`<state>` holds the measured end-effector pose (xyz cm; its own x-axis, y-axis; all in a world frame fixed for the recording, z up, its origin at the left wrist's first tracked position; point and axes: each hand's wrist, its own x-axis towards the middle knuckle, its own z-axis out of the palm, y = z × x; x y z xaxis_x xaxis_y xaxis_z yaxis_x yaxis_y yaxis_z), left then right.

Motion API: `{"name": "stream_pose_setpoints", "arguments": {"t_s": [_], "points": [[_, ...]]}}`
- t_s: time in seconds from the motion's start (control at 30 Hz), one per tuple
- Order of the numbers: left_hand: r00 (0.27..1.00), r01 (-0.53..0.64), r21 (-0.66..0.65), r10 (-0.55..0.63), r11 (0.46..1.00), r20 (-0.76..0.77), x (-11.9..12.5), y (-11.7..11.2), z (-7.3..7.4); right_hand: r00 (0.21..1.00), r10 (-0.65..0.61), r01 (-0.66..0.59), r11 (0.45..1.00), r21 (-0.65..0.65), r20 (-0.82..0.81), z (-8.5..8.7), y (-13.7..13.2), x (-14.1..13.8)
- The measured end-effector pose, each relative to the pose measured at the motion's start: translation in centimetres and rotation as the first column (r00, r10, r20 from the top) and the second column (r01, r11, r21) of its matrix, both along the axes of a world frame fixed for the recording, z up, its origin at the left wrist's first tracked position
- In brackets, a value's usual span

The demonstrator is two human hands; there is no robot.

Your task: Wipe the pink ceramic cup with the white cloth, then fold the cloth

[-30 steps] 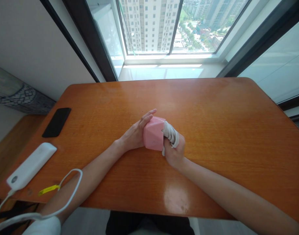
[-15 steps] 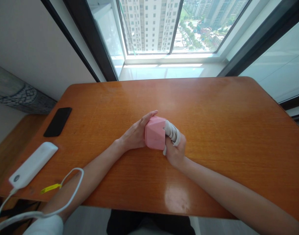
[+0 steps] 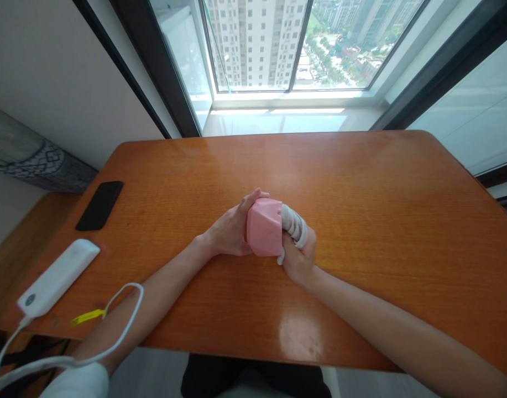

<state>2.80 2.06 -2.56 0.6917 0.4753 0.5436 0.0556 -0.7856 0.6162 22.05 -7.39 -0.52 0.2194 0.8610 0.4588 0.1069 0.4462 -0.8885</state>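
Note:
A pink faceted cup (image 3: 265,228) lies tilted on its side above the middle of the table, its mouth turned to the right. My left hand (image 3: 234,228) is wrapped round its base end, fingers on the far side. From the right, my right hand (image 3: 299,255) grips a grey-white cloth (image 3: 293,224) that is bunched over its fingers. The front part of the cloth and those fingertips go into the cup's mouth, so they are hidden.
On the wooden table (image 3: 361,221), a black phone (image 3: 99,205) and a white power strip or box (image 3: 58,278) lie at the left. A white cable (image 3: 131,315) with a yellow tag (image 3: 88,317) crosses my left forearm. A window stands behind the table.
The cup has turned slightly within my left hand, and its near side sits a little lower. My right hand stays at the mouth with the cloth.

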Motion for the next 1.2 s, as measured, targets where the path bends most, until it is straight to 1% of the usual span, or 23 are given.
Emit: {"name": "stream_pose_setpoints", "arguments": {"t_s": [0.1,0.23,0.4,0.57,0.7,0.8,0.97,1.1,1.2], "points": [[1.0,0.0,0.004,0.001,1.0,-0.019,0.02,0.07,-0.22,1.0,-0.002,0.002,1.0,-0.016,0.006,0.07,0.03,-0.05],[1.0,0.011,0.012,-0.011,1.0,-0.016,0.09,0.01,0.04,1.0,-0.012,0.013,1.0,-0.014,0.026,0.07,0.05,-0.03],[0.999,0.026,0.021,-0.025,0.999,-0.023,0.12,0.03,0.22,1.0,-0.014,0.014,1.0,-0.007,0.011,0.09,-0.06,-0.07],[0.998,-0.008,-0.014,0.007,1.0,-0.069,0.02,-0.06,0.17,1.0,-0.007,0.007,1.0,-0.005,-0.003,-0.06,-0.19,-0.01],[0.996,-0.003,-0.062,-0.003,0.998,-0.092,-0.06,-0.12,0.35,1.0,-0.012,0.012,1.0,0.012,0.013,-0.08,-0.16,0.13],[0.994,-0.021,-0.059,0.014,0.998,-0.112,-0.18,-0.18,0.35,1.0,0.003,-0.003,1.0,0.022,0.008,0.07,-0.1,0.13],[0.998,-0.032,-0.015,0.031,0.999,-0.046,-0.34,-0.27,0.1,1.0,-0.014,0.014,0.999,0.037,-0.019,0.34,-0.06,0.07],[0.998,-0.051,-0.017,0.05,0.999,-0.03,-0.31,-0.31,0.26,1.0,-0.008,0.008,1.0,0.009,0.006,0.26,-0.19,0.17],[0.998,-0.044,-0.033,0.043,0.998,-0.035,-0.3,-0.34,0.49,1.0,-0.001,0.002,0.999,-0.032,0.013,0.0,-0.34,0.26]]}}
